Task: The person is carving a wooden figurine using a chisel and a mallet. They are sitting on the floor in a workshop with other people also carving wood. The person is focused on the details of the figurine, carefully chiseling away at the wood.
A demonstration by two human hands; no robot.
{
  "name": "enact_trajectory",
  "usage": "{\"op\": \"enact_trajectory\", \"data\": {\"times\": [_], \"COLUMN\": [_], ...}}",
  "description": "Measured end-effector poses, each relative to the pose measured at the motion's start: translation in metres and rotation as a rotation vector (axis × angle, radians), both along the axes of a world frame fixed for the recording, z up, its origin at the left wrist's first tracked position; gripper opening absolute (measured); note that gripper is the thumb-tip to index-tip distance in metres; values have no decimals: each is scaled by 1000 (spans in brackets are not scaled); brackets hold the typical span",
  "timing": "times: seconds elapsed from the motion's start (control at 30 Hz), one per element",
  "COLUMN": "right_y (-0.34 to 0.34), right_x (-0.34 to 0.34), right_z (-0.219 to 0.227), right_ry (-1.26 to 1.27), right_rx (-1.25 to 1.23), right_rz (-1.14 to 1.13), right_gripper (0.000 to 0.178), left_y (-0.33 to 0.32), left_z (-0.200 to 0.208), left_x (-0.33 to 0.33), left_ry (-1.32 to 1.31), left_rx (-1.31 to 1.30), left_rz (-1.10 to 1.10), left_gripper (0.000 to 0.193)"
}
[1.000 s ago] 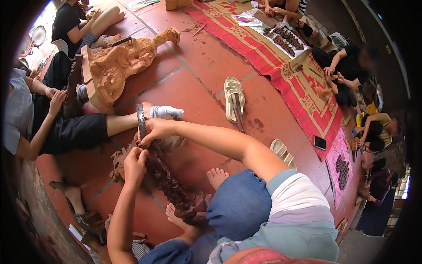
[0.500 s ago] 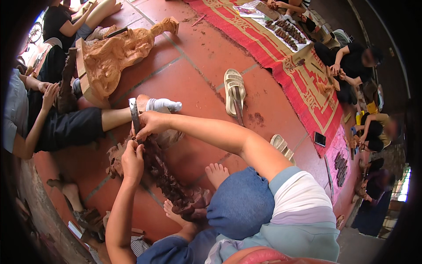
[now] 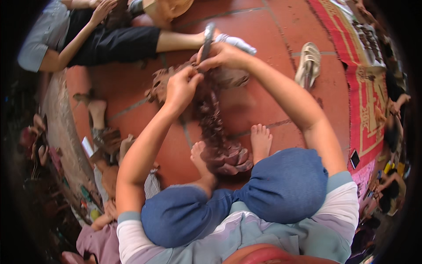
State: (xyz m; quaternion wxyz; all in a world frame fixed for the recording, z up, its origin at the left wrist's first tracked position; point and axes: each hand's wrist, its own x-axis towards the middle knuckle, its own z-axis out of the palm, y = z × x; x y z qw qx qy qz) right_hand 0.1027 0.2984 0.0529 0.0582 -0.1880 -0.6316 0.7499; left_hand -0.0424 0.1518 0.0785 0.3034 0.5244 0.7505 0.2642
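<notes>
A long dark-brown wooden carving point(image 3: 209, 112), rough and deeply cut, stands between my bare feet, its rounded lower end nearest me. Both hands are at its far end. My right hand point(image 3: 226, 56) is closed around a flat metal tool point(image 3: 208, 39), perhaps a carving chisel, whose grey end sticks up past the fingers. Just below it, on the left, my left hand point(image 3: 181, 88) is closed, thumb and fingers pinched near the tool's lower end. What those fingers grip is hidden. Broader, paler brown carved wood point(image 3: 160, 83) shows behind my left hand.
Another person's outstretched leg with a white sock point(image 3: 237, 43) lies just beyond my hands. A beige sandal point(image 3: 309, 64) with a stick-like tool on it rests on the red tiles point(image 3: 272, 108). At the right is a red patterned mat point(image 3: 358, 97) with a phone point(image 3: 354, 159) by its edge.
The whole view has swung left, so the scene sits farther right and higher. Both hands stay at the carving's far end, the metal tool still upright in the right one.
</notes>
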Motion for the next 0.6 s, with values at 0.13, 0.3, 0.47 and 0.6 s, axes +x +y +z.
{"op": "enact_trajectory", "data": {"times": [0.13, 0.3, 0.47, 0.6], "right_y": [-1, 1, -2, -2], "right_x": [0, -4, -2, -12], "right_z": [-11, -9, -12, 9], "right_ry": [117, 10, 161, -50], "right_rx": [123, 109, 306, 34], "right_rz": [-36, 42, 25, -45], "right_gripper": [23, 22, 22, 17], "left_y": [-4, -8, -13, -11], "left_z": [7, 5, -7, -6], "left_x": [-7, 0, 0, -3], "left_ry": [-275, -145, -92, -38], "left_rx": [-145, -124, -8, 18], "left_rz": [25, 53, 30, 62], "left_gripper": [19, 19, 20, 19]}}
